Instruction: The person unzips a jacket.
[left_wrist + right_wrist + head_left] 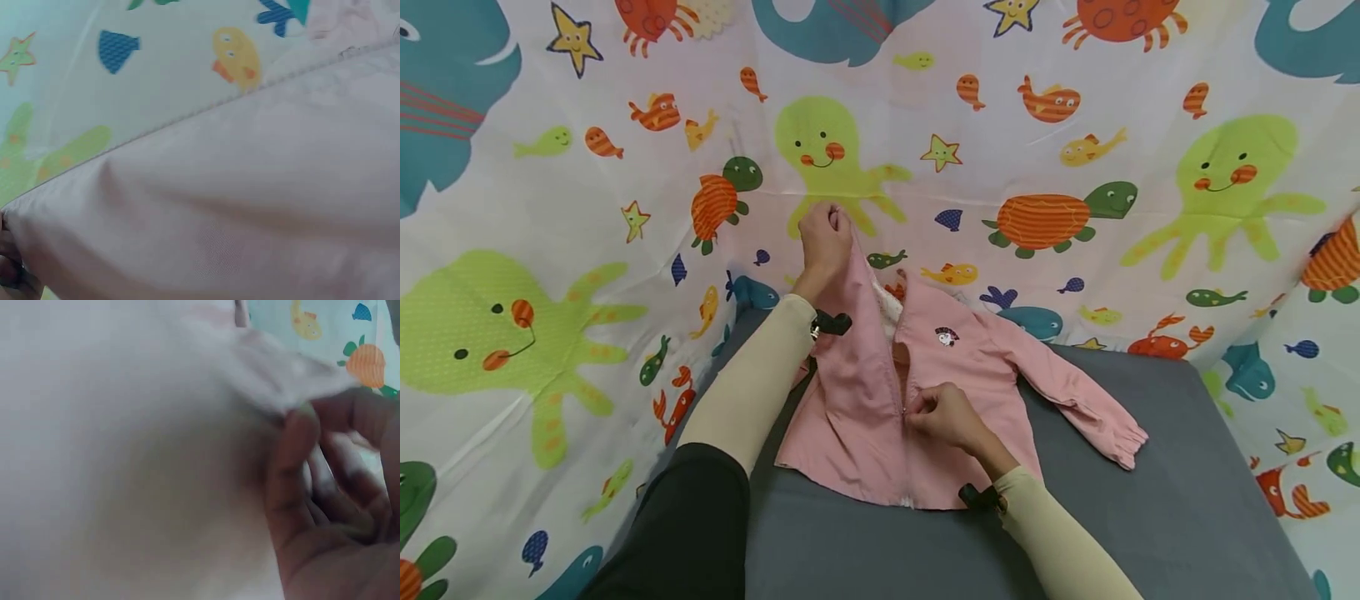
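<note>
A pink jacket (977, 392) lies front up, with a small dark-and-white badge (947, 337) on its chest. Its front is joined below the middle and parted above, where a pale lining (886, 302) shows. My left hand (826, 242) pinches the top of one front edge and holds it raised, so that side slopes up like a tent. In the left wrist view the lifted cloth (237, 175) is stretched taut. At the point where the parting ends, my right hand (950, 417) pinches the zipper pull (905, 410) between thumb and forefinger; the fingertips largely hide it.
The jacket rests on a grey table (1150, 517). One sleeve (1075, 392) extends to the right; the other is mostly hidden behind my left arm. A curtain (880, 108) printed with sea animals rises behind the table and along both sides.
</note>
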`<move>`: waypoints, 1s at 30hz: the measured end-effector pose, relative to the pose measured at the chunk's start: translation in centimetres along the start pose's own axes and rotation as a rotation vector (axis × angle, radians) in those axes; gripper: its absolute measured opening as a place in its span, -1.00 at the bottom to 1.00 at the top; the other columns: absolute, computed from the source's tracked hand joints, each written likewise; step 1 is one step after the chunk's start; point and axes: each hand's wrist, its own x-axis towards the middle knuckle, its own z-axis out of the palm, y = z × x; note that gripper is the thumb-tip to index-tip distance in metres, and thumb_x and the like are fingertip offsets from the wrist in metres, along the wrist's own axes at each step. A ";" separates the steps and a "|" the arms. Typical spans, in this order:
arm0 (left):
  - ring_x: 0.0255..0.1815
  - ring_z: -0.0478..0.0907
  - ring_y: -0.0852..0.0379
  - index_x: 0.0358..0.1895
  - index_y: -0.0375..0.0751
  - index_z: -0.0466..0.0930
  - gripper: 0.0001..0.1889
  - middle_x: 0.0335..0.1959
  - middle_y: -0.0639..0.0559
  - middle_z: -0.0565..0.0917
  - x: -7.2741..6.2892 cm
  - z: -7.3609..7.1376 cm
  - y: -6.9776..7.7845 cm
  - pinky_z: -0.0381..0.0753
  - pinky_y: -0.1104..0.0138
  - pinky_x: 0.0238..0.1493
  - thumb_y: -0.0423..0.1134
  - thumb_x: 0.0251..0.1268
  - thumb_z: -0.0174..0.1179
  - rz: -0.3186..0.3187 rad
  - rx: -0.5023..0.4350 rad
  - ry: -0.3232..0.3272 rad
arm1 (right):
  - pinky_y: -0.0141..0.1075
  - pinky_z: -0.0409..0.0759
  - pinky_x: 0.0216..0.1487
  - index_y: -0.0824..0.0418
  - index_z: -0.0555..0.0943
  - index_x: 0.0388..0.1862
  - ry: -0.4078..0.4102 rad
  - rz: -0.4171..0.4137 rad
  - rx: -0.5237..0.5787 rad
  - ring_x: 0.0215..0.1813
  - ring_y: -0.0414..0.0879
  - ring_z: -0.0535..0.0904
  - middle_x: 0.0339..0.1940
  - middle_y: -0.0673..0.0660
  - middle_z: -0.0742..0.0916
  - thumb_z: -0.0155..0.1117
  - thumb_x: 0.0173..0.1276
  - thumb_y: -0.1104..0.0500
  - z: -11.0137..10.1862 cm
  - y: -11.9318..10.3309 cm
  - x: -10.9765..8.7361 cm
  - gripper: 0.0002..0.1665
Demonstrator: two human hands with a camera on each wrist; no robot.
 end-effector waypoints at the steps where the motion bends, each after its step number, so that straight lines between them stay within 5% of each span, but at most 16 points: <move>1: -0.07 0.62 -0.23 -0.09 -0.43 0.69 -0.71 -0.16 -0.31 0.69 0.4 -0.3 0.1 0.59 0.05 0.04 -0.25 0.66 0.07 -0.007 -0.004 0.014 | -0.35 0.63 -0.25 0.25 0.87 -0.34 -0.047 0.003 0.006 -0.48 -0.22 0.63 -0.48 0.06 0.83 0.55 0.35 0.29 0.0 0.1 -0.4 -0.94; 2: -0.07 0.62 -0.22 -0.08 -0.44 0.69 -0.70 -0.16 -0.31 0.69 0.7 -0.5 0.3 0.59 0.06 0.03 -0.24 0.67 0.07 -0.012 -0.004 0.024 | -0.35 0.61 -0.06 0.25 0.87 -0.33 -0.092 -0.005 0.003 -0.47 -0.23 0.63 -0.47 0.07 0.83 0.56 0.35 0.29 -0.1 0.3 -0.8 -0.94; 7: -0.04 0.61 -0.17 -0.04 -0.43 0.71 -0.68 -0.12 -0.29 0.68 1.9 -1.4 0.8 0.60 0.12 0.05 -0.21 0.69 0.07 -0.029 0.008 0.080 | -0.37 0.68 -0.06 0.24 0.88 -0.36 -0.335 -0.069 0.000 -0.49 -0.21 0.69 -0.49 0.11 0.85 0.54 0.33 0.34 -0.2 0.5 -2.6 -0.93; 10: -0.05 0.58 -0.15 -0.02 -0.42 0.71 -0.69 -0.13 -0.28 0.65 2.4 -2.0 1.2 0.57 0.17 0.01 -0.21 0.70 0.08 -0.046 -0.014 0.132 | -0.39 0.66 -0.42 0.20 0.88 -0.41 -0.451 -0.083 -0.005 -0.52 -0.23 0.68 -0.54 0.07 0.84 0.54 0.28 0.39 -0.3 0.2 -3.5 -0.87; 19: -0.10 0.55 -0.12 -0.06 -0.41 0.72 -0.68 -0.19 -0.23 0.60 3.0 -2.4 1.6 0.47 0.25 -0.07 -0.19 0.67 0.08 -0.011 -0.033 0.188 | -0.46 0.58 -0.52 0.27 0.86 -0.45 -0.547 -0.098 0.005 -0.62 -0.28 0.60 -0.61 0.01 0.79 0.50 0.26 0.47 0.4 -1.3 -4.3 -0.83; 26: 0.06 0.52 -0.15 0.11 -0.38 0.69 -0.67 -0.02 -0.26 0.60 1.8 -1.7 0.9 0.57 0.15 0.15 -0.17 0.77 0.05 -0.036 -0.006 0.022 | -0.39 0.73 -0.44 0.25 0.91 -0.31 -0.571 -0.105 -0.058 -0.54 -0.06 0.79 -0.57 -0.02 0.83 0.52 0.34 0.42 0.7 -1.0 -4.6 -0.88; 30: 0.13 0.53 -0.17 0.16 -0.38 0.67 -0.69 0.06 -0.28 0.60 0.9 -1.1 -0.1 0.59 0.06 0.25 -0.20 0.78 0.06 -0.021 0.009 -0.086 | -0.42 0.69 -0.39 0.22 0.92 -0.13 -0.581 -0.134 -0.068 -0.53 -0.19 0.74 -0.49 0.01 0.86 0.45 0.45 0.36 -0.3 -0.9 -4.5 -0.84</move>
